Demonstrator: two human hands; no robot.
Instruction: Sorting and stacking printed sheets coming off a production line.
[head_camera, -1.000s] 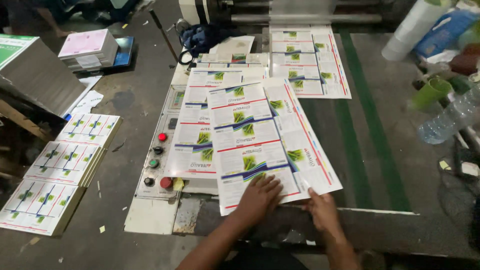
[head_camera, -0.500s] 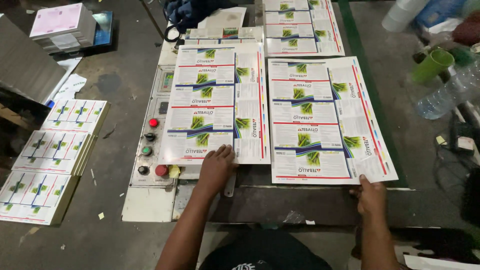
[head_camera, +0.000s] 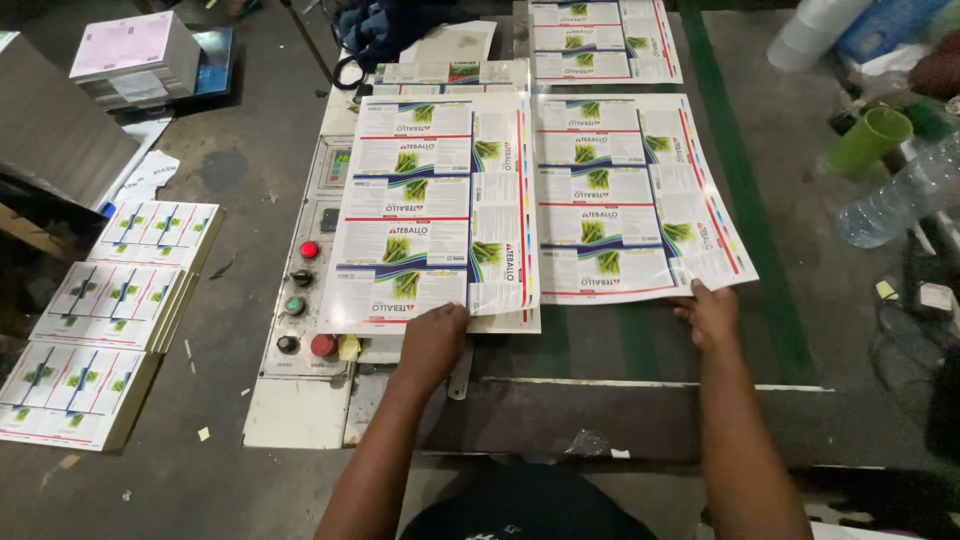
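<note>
Two glossy printed label sheets lie side by side on a dark machine table (head_camera: 620, 350). My left hand (head_camera: 433, 340) presses flat on the near edge of the left sheet (head_camera: 430, 210), fingers spread on the paper. My right hand (head_camera: 708, 312) pinches the near right corner of the right sheet (head_camera: 630, 200), which lies slightly skewed. More printed sheets (head_camera: 600, 40) lie further back on the table.
A control panel (head_camera: 305, 300) with red, green and black buttons sits left of the sheets. Stacks of printed sheets (head_camera: 110, 320) lie on the floor at left, with a pink-topped ream (head_camera: 135, 55) behind. A green cup (head_camera: 868, 140) and plastic bottle (head_camera: 900, 200) stand at right.
One overlapped pile has been split: my right hand drew a sheet to the right while my left hand stayed on the left sheet. Both sheets now lie side by side.
</note>
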